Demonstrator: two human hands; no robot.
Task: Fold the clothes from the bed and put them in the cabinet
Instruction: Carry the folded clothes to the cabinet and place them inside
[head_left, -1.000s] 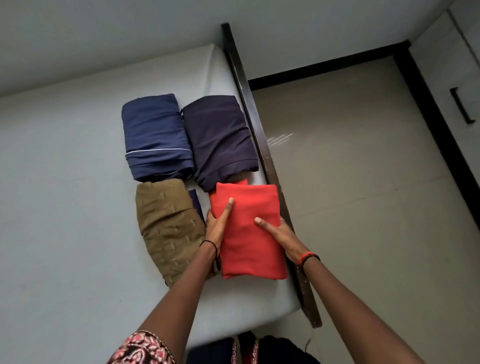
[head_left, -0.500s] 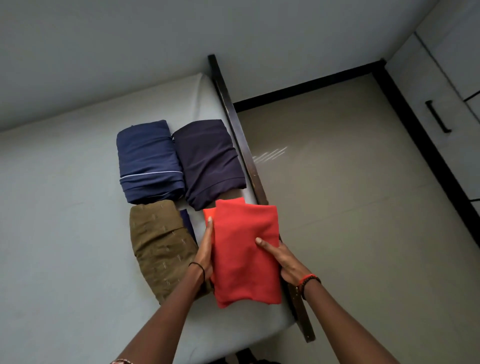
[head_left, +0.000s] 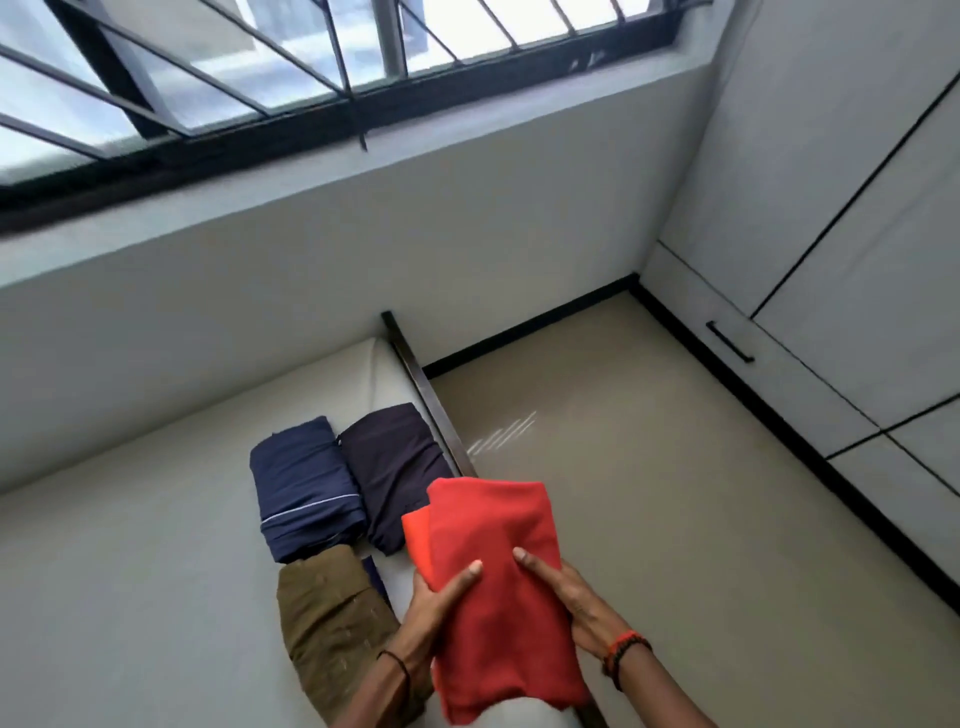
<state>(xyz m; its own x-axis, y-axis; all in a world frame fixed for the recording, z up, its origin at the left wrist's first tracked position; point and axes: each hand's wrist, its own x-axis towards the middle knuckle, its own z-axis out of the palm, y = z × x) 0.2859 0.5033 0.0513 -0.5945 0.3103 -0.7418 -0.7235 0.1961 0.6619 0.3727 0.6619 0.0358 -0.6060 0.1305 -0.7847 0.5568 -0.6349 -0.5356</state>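
A pale bed (head_left: 130, 597) with a dark side rail (head_left: 415, 374) is seen below a barred window; nearest the camera, a folded red garment (head_left: 498, 587) is held over the bed's right edge, gripped from both sides; the left hand (head_left: 436, 597) is curled round its left edge, thumb laid on top and fingers hidden beneath, a black band (head_left: 397, 662) being worn at that wrist; the right hand (head_left: 576, 608) is clasped on its right edge, one digit stretched across the cloth and the rest tucked under, with a red-and-black band (head_left: 623, 649) at the wrist; just left of the hands a folded olive-brown garment (head_left: 332, 618) is laid on the mattress; beyond it a folded navy garment (head_left: 301, 493) with pale piping and a folded dark purple garment (head_left: 395, 467) are set side by side, touching; to the right a beige floor (head_left: 649, 493) is seen; past it the white cabinet (head_left: 831, 260) is shown closed, a dark handle (head_left: 729, 341) fixed on a lower panel; farthest, the window (head_left: 260, 62) is set in the wall.
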